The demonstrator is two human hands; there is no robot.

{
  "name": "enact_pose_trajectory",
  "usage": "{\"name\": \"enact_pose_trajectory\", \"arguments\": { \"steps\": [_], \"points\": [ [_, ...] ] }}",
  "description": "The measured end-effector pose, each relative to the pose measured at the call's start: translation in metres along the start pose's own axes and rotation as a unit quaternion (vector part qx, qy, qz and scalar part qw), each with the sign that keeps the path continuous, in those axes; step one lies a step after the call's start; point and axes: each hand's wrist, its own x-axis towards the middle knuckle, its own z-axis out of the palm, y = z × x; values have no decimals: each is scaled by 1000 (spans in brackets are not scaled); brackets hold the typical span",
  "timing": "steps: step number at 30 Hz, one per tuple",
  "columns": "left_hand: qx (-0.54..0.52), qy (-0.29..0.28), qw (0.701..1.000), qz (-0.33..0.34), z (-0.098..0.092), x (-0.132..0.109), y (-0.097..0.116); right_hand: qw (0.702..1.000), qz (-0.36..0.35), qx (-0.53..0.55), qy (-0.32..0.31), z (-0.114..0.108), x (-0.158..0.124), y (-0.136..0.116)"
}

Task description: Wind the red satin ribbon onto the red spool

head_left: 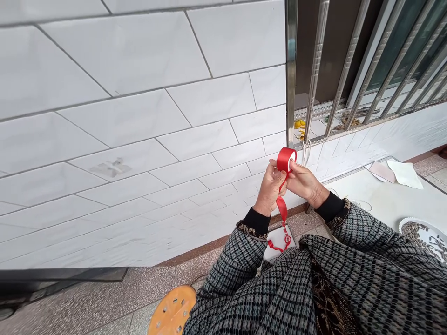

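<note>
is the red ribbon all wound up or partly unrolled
Partly unrolled: some red ribbon is wound in a roll held by the left hand and right hand, while a loose length hangs below them.

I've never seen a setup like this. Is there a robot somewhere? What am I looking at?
No robot here, just a person's bare hands. The single picture comes from a camera worn on the head, looking forward and down, so the patterned sleeves are the wearer's own.

The left hand and right hand together hold up a roll of red ribbon. A loose length hangs below.

To the right, a white tabletop bears sheets of paper and a white dish of small dark pieces, too small to identify. An orange stool stands at lower left.
</note>
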Motion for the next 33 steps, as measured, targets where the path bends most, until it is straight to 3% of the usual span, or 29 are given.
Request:
{"name": "enact_pose_trajectory", "arguments": {
  "steps": [4, 10, 16, 19, 21, 23, 26, 29, 31, 33],
  "points": [
    [-2, 11, 1000, 19, -1, -2, -2, 1000, -8, 17, 2, -1, 3, 4],
    [-19, -14, 1000, -15, -13, -3, 0, 1000, -15, 10, -1, 8, 1, 10],
    [1, -56, 998, -39, -23, -5, 7, 999, 33, 11, -5, 4, -1, 20],
    [17, -52, 997, -46, -26, -11, 12, 999, 40, -18, -11, 0, -1, 7],
    [33, -49, 996, -63, -30, -15, 17, 994, 17, -110, -24, -3, 2, -13],
    [54, -50, 993, -88, -34, -19, 20, 958, -51, -276, -57, -5, 8, -38],
    [83, -54, 987, -129, -39, -23, 23, 832, -134, -508, -178, -4, 19, -70],
    [98, -42, 985, -133, -37, -26, 23, 738, -172, -594, -270, -2, 26, -84],
    [103, -21, 989, -104, -32, -27, 23, 720, -184, -616, -261, 0, 27, -86],
    [112, 8, 991, -66, -28, -29, 24, 724, -186, -624, -227, 0, 25, -87]
  ]
}}
